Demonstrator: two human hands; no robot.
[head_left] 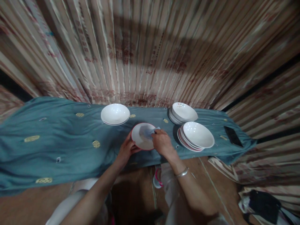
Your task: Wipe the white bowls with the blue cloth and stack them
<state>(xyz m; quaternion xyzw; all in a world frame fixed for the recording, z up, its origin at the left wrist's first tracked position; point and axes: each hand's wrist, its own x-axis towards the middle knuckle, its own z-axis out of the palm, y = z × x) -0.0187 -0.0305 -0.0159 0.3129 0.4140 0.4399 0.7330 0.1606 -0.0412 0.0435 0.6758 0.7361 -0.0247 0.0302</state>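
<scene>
Red-rimmed white dish (142, 141) is gripped in left hand (127, 146), right hand (162, 142) pinches bluish cloth (149, 132); likely mid-wipe, probably needs turning next.

You have 1 red-rimmed white dish (139, 135), face up, and 1 bluish cloth (149, 132) against its inner surface.

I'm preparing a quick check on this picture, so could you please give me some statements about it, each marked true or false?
1. The left hand holds the dish. True.
2. The right hand holds a spoon. False: it holds a cloth.
3. The phone lies left of the dish. False: it lies to the right.
4. The bowl stack nearest the phone stands right of the dish. True.
</scene>
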